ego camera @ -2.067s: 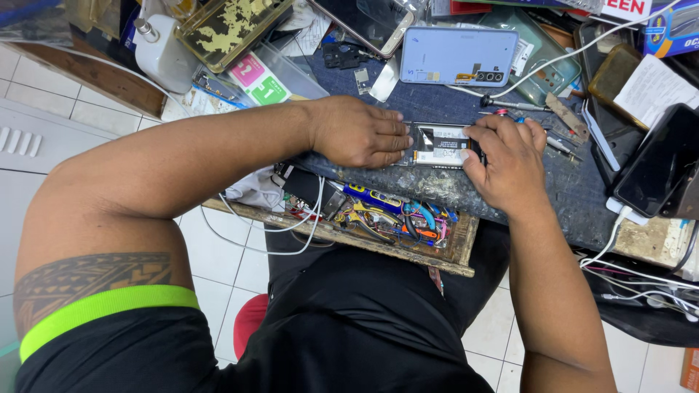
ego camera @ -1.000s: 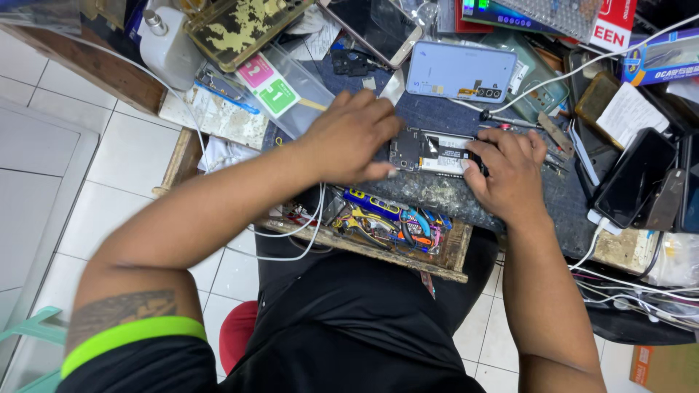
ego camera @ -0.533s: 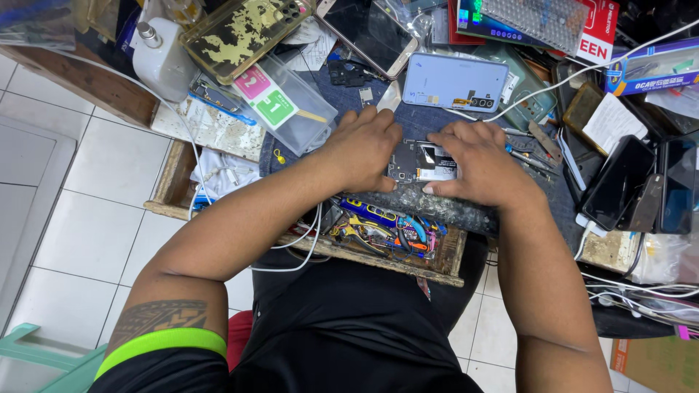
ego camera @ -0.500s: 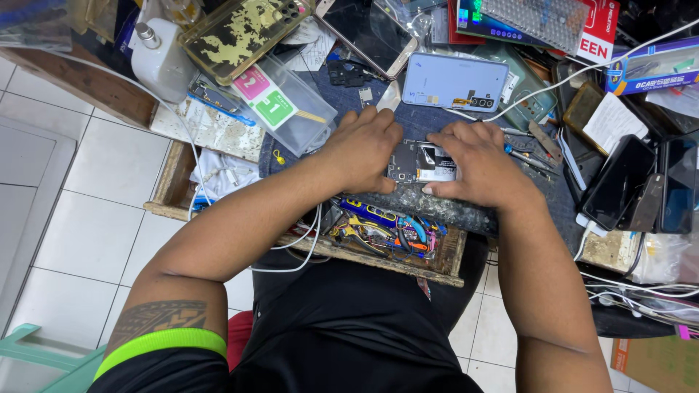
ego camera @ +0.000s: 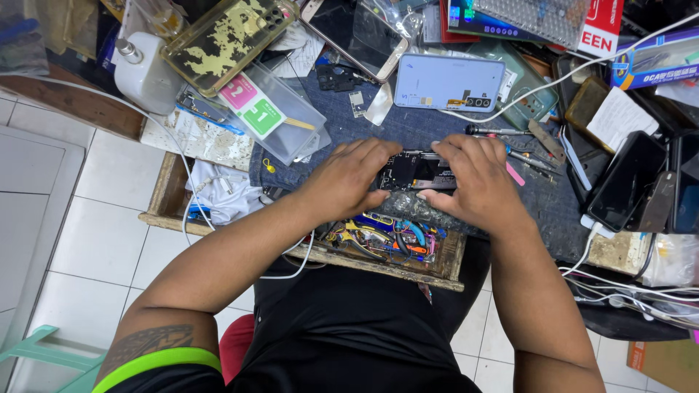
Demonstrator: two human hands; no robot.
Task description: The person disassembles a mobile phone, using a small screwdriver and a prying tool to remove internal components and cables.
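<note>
white tiled floor (ego camera: 95, 240) with grey grout; cluttered wooden workbench (ego camera: 167, 196) above it; teal plastic stool (ego camera: 51, 356) at the lower left.

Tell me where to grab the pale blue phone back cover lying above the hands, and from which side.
Take the pale blue back cover by its two long edges, coming from straight above. It lies flat on the dark blue cloth, so nothing fits underneath. Its near edge looks free; the left hand and right hand sit lower, on the opened phone. Avoid the right end, where a white cable crosses.

Head view, steeply downward, close
</note>
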